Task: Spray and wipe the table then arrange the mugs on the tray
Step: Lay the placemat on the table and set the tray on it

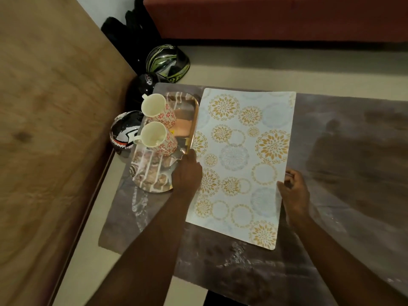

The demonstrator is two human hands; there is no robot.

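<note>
Two white mugs with red flower print stand on a shiny metal tray (152, 173) at the table's left end, the far mug (157, 109) behind the near mug (157, 138), handles to the left. A white placemat (240, 160) with gold and blue circles lies on the dark glossy table (342, 151) just right of the tray. My left hand (187, 171) rests where the tray's right rim meets the mat's left edge; which of them it grips I cannot tell. My right hand (294, 191) pinches the mat's right edge.
Three helmets lie on the floor beyond the table's left end: a green and black helmet (167, 61), a black helmet (143, 82), a white and black helmet (124, 133). A wooden panel (50, 120) fills the left. A red sofa (276, 16) runs along the back.
</note>
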